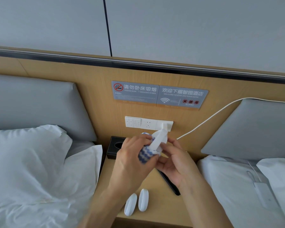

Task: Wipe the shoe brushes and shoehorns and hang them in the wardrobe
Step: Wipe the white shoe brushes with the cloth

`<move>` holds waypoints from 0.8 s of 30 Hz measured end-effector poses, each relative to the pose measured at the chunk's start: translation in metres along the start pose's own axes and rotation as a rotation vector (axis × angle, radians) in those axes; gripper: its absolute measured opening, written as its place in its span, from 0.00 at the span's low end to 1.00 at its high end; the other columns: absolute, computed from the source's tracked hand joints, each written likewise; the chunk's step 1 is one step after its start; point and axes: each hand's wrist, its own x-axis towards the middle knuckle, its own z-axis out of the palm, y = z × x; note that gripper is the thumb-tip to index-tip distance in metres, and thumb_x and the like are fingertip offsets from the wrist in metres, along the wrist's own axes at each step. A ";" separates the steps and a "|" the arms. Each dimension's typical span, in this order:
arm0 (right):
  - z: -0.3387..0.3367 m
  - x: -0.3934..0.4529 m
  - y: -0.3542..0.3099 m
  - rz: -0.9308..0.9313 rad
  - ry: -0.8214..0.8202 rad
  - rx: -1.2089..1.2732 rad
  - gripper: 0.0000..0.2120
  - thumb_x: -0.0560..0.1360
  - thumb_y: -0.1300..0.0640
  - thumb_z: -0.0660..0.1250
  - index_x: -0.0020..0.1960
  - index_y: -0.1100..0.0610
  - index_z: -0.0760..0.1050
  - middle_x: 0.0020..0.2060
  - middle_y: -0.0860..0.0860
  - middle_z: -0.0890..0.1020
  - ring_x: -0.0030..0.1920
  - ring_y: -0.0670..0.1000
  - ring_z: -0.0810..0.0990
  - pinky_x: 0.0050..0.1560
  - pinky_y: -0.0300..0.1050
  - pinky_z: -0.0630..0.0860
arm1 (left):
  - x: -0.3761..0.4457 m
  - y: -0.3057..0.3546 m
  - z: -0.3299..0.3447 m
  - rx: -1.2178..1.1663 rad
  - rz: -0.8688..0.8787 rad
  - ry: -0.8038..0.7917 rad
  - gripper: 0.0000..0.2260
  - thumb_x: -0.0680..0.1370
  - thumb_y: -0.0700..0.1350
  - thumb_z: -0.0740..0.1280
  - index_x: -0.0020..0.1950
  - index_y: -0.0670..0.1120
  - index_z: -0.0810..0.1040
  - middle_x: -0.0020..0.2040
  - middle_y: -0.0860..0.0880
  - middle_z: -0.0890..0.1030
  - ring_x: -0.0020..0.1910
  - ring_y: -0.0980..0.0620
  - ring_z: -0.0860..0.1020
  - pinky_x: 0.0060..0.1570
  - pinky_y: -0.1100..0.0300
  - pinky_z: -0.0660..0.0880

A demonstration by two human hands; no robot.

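Shoehorn [159, 139], white plastic, sits mid-frame above the nightstand [156, 191], held between both hands in front of the socket panel [149, 123]. It looks light, stiff and smooth, so likely a little slippery under a damp cloth; I judge the best hold to be a pinch at its lower end, leaving the blade free for wiping. Its long axis runs from about 7 o'clock up to 1 o'clock, the upper tip pointing toward the plug at the panel's right end; which end is the hook I cannot tell. The left hand [135, 155] curls around a blue-and-white cloth [146, 154] wrapped against the lower part of the shoehorn, gripping both. The right hand [173, 160], at 3 o'clock of it, has its fingers curled in at the lower end, apparently pinching the shoehorn, though the cloth hides the contact. At 6 o'clock, well apart on the nightstand, lie two white brushes [136, 203] side by side, long axes nearly upright in the frame; they look light and rigid, easy to take by the sides. A black flat thing [169, 183] lies at 5 o'clock, a tissue box [113, 148] at 9 o'clock, beds to either side.
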 end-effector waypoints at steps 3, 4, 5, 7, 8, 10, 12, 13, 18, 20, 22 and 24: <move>-0.002 -0.001 -0.004 -0.003 -0.027 -0.022 0.13 0.76 0.66 0.65 0.59 0.57 0.73 0.53 0.62 0.85 0.47 0.63 0.86 0.45 0.60 0.82 | 0.009 -0.008 -0.009 -0.016 -0.014 0.012 0.13 0.70 0.40 0.77 0.52 0.51 0.82 0.52 0.66 0.80 0.51 0.60 0.78 0.49 0.73 0.73; -0.003 -0.002 -0.005 0.002 -0.041 -0.035 0.14 0.74 0.64 0.66 0.59 0.57 0.73 0.55 0.62 0.84 0.49 0.64 0.85 0.48 0.63 0.82 | 0.013 -0.012 -0.013 -0.029 -0.023 0.002 0.13 0.69 0.39 0.76 0.51 0.52 0.83 0.52 0.67 0.79 0.50 0.61 0.79 0.48 0.73 0.73; -0.005 -0.003 -0.007 0.012 -0.063 -0.048 0.17 0.72 0.61 0.68 0.61 0.58 0.73 0.56 0.62 0.83 0.51 0.64 0.84 0.51 0.65 0.81 | 0.016 -0.015 -0.018 -0.045 -0.032 -0.025 0.14 0.69 0.38 0.76 0.51 0.52 0.83 0.52 0.68 0.80 0.50 0.61 0.79 0.48 0.72 0.73; -0.010 -0.005 -0.011 0.036 -0.106 -0.100 0.29 0.70 0.52 0.73 0.68 0.59 0.72 0.55 0.61 0.81 0.53 0.61 0.83 0.53 0.63 0.80 | 0.025 -0.022 -0.031 -0.079 -0.027 -0.134 0.15 0.69 0.36 0.76 0.51 0.53 0.83 0.55 0.66 0.81 0.53 0.61 0.80 0.50 0.69 0.75; -0.012 -0.006 -0.014 0.046 -0.134 -0.143 0.34 0.68 0.47 0.76 0.69 0.59 0.71 0.55 0.61 0.81 0.55 0.60 0.82 0.53 0.61 0.80 | 0.030 -0.025 -0.039 -0.092 -0.016 -0.211 0.16 0.69 0.36 0.76 0.51 0.54 0.83 0.56 0.65 0.81 0.54 0.62 0.80 0.52 0.69 0.75; -0.015 -0.008 -0.018 0.073 -0.206 -0.244 0.40 0.61 0.41 0.81 0.67 0.58 0.74 0.55 0.60 0.81 0.55 0.59 0.82 0.54 0.59 0.80 | 0.039 -0.028 -0.053 -0.107 0.013 -0.374 0.15 0.71 0.38 0.76 0.53 0.54 0.83 0.57 0.62 0.82 0.55 0.60 0.80 0.53 0.69 0.75; -0.016 -0.009 -0.021 0.082 -0.277 -0.311 0.41 0.57 0.43 0.84 0.64 0.57 0.76 0.55 0.59 0.80 0.54 0.60 0.82 0.52 0.56 0.80 | 0.045 -0.029 -0.062 -0.110 0.028 -0.476 0.14 0.72 0.39 0.76 0.54 0.53 0.84 0.57 0.59 0.82 0.56 0.57 0.81 0.53 0.66 0.76; -0.016 -0.009 -0.021 0.088 -0.311 -0.324 0.41 0.56 0.45 0.85 0.64 0.57 0.76 0.56 0.59 0.80 0.55 0.60 0.82 0.51 0.55 0.80 | 0.047 -0.028 -0.064 -0.101 0.032 -0.487 0.14 0.73 0.39 0.75 0.55 0.54 0.84 0.57 0.59 0.83 0.56 0.56 0.81 0.53 0.65 0.77; -0.011 -0.008 -0.018 0.124 -0.431 -0.351 0.42 0.59 0.52 0.85 0.69 0.54 0.74 0.61 0.61 0.79 0.61 0.59 0.80 0.55 0.54 0.80 | 0.047 -0.022 -0.055 -0.056 -0.027 -0.310 0.13 0.72 0.41 0.76 0.54 0.56 0.85 0.51 0.59 0.84 0.50 0.59 0.82 0.50 0.64 0.78; -0.009 -0.008 -0.013 0.121 -0.449 -0.360 0.38 0.61 0.56 0.83 0.69 0.51 0.74 0.63 0.61 0.79 0.62 0.60 0.80 0.56 0.54 0.80 | 0.041 -0.018 -0.042 -0.012 -0.101 -0.152 0.16 0.72 0.40 0.76 0.55 0.57 0.84 0.48 0.57 0.84 0.46 0.61 0.81 0.47 0.65 0.78; -0.007 -0.009 -0.009 0.103 -0.441 -0.382 0.34 0.64 0.59 0.81 0.68 0.49 0.75 0.63 0.60 0.79 0.62 0.59 0.80 0.55 0.53 0.80 | 0.033 -0.011 -0.027 0.035 -0.145 -0.008 0.19 0.71 0.38 0.75 0.57 0.55 0.83 0.45 0.55 0.82 0.42 0.62 0.79 0.43 0.72 0.74; -0.007 -0.010 -0.009 0.078 -0.412 -0.387 0.33 0.64 0.59 0.80 0.67 0.46 0.76 0.62 0.59 0.80 0.61 0.58 0.81 0.54 0.53 0.81 | 0.024 -0.005 -0.017 0.062 -0.151 0.068 0.17 0.71 0.38 0.74 0.57 0.54 0.82 0.45 0.55 0.80 0.40 0.62 0.78 0.41 0.77 0.70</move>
